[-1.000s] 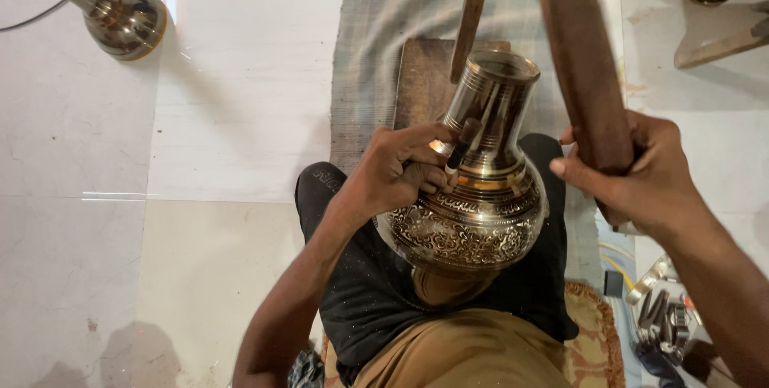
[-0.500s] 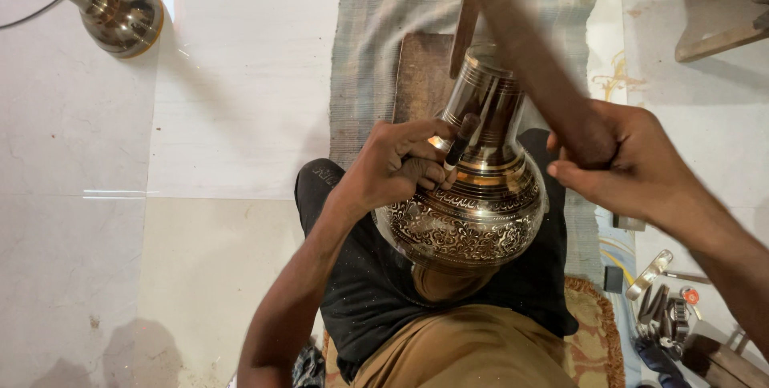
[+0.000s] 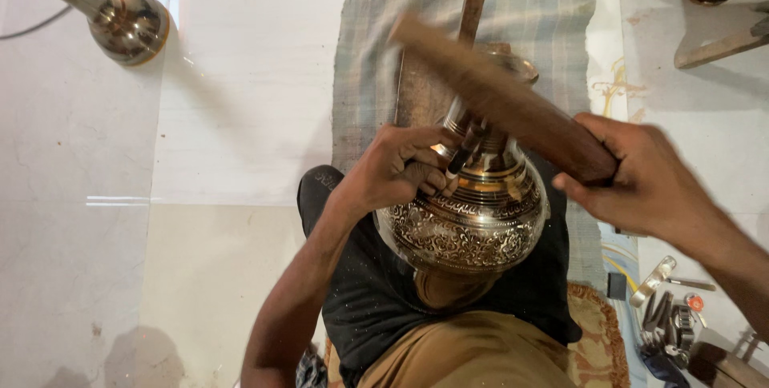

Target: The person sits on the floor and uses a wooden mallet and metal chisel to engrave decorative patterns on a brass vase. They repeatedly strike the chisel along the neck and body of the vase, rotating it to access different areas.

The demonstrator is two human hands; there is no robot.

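The left hand (image 3: 392,172) pinches a small chisel (image 3: 463,156) against the engraved brass vase (image 3: 469,212) resting in the lap. The right hand (image 3: 641,184) is closed around a wooden mallet (image 3: 505,104) raised over it. Judged step: engraving; the strike must land squarely on the chisel head.

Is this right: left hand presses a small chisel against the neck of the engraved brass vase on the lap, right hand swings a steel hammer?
Not quite. In the head view the right hand grips a brown wooden mallet stick, motion-blurred, not a steel hammer. The rest holds: the left hand presses a small dark chisel against the neck of the engraved brass vase resting on the lap.
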